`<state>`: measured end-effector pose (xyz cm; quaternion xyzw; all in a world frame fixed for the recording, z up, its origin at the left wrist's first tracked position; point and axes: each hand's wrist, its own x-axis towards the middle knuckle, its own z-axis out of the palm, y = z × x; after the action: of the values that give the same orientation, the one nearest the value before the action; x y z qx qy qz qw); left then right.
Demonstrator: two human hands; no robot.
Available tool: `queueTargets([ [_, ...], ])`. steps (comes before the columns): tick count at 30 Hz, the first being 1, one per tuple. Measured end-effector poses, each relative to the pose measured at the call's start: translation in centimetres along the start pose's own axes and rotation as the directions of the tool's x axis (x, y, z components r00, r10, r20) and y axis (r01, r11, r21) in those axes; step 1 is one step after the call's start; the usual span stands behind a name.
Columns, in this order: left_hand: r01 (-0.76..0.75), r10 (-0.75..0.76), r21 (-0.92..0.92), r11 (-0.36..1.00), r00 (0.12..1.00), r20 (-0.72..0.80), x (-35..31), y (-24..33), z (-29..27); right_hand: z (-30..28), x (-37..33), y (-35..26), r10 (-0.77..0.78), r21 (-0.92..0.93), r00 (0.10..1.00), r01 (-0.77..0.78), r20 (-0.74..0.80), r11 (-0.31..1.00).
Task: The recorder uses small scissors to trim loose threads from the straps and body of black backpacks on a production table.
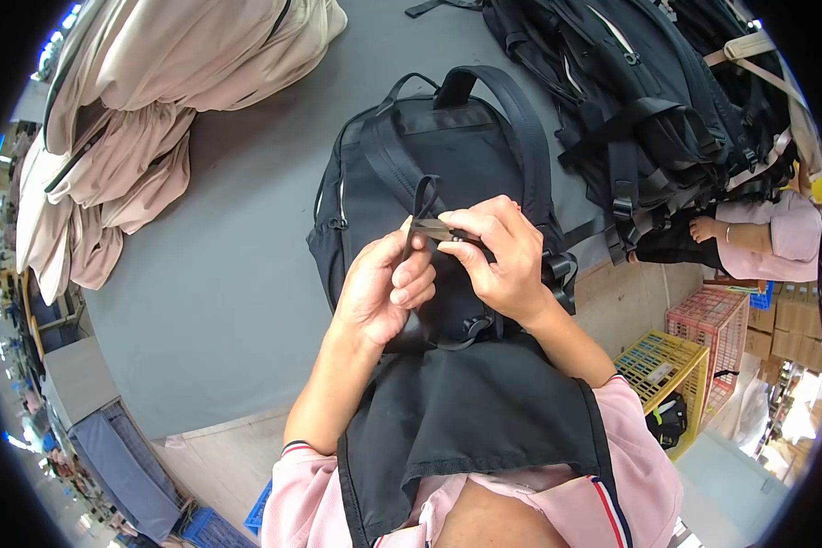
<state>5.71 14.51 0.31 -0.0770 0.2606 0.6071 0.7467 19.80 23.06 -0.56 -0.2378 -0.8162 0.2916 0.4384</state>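
A dark navy backpack lies on the grey table in front of me, with its padded shoulder straps facing up. Above its middle, my left hand is closed on a narrow black strap, whose loop stands up past the fingertips. My right hand pinches small metal thread snips, their blades pointing left against the strap at my left fingers. Part of the snips is hidden by the right fingers. A black buckle rests at the backpack's lower edge, close to my apron.
Beige fabric bags are heaped at the far left of the table. More black backpacks pile up at the far right. Beyond them shows another person's arm. Yellow and pink crates stand at right.
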Motion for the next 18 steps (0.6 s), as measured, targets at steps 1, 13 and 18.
queueTargets([
  [1,-0.007,0.007,0.002,1.000,1.000,0.009,0.0,0.0,-0.1,0.0,0.0,0.1,-0.081,-0.090,0.997,0.080,-0.008,0.993],
  [13,0.066,-0.053,-0.103,0.992,0.991,0.123,0.4,0.1,-0.9,-1.2,1.2,-0.9,0.165,0.146,0.986,-0.166,0.020,0.975],
  [18,0.043,-0.034,-0.089,0.995,0.995,0.094,0.1,0.0,-0.7,-1.0,1.0,-1.2,0.017,-0.089,0.994,-0.008,0.104,0.996],
])
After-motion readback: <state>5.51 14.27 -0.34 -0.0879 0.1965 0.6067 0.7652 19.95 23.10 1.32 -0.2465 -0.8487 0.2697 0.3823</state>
